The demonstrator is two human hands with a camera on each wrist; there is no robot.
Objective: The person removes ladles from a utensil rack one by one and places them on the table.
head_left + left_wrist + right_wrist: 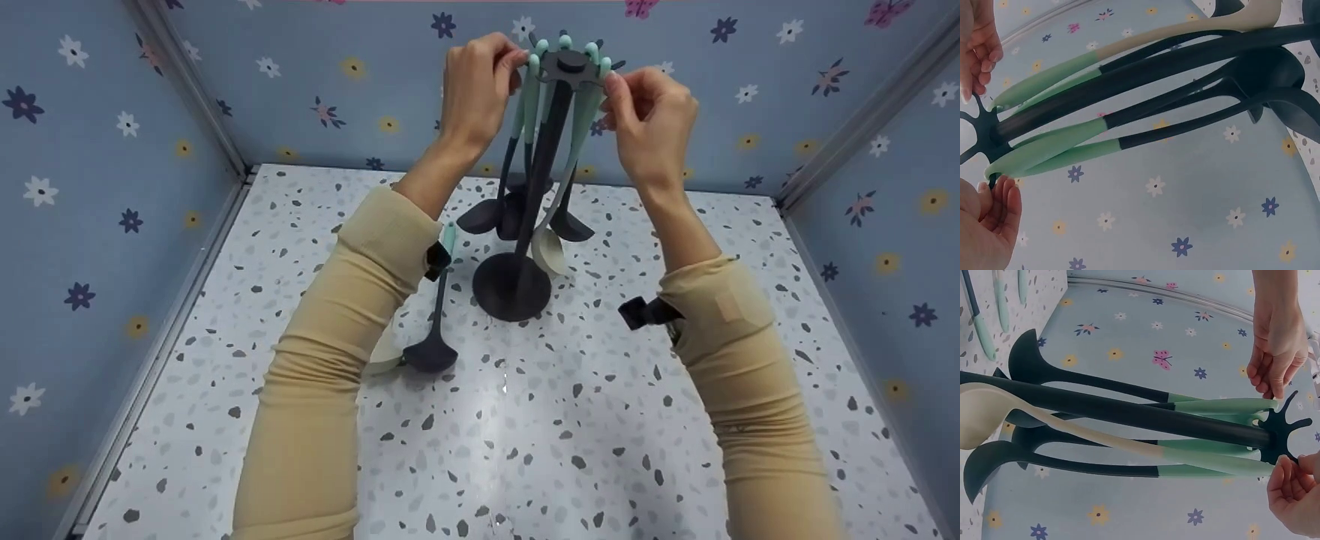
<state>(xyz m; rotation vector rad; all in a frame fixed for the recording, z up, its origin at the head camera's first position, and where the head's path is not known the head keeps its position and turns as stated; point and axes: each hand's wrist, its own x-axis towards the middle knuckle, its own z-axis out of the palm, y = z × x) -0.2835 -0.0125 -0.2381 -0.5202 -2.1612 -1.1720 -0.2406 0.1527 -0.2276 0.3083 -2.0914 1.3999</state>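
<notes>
A dark utensil stand (545, 150) with a round base (512, 289) rises from the tabletop, its pole leaning in the head view. From its hooked top hang several dark-headed utensils with mint handles and a cream ladle (550, 253). My left hand (478, 90) pinches a hook on the left of the top, beside a mint handle end (1002, 167). Opposite it, my right hand (652, 112) pinches at a hook on the right, its fingertips right at the cream ladle's mint handle end (1264, 467).
Left of the base, a dark ladle (431, 352) with a mint handle lies on the speckled table (570, 420). A cream utensil (385, 354) beside it is partly hidden by the left sleeve. Flower-patterned walls (360, 112) enclose the back and both sides.
</notes>
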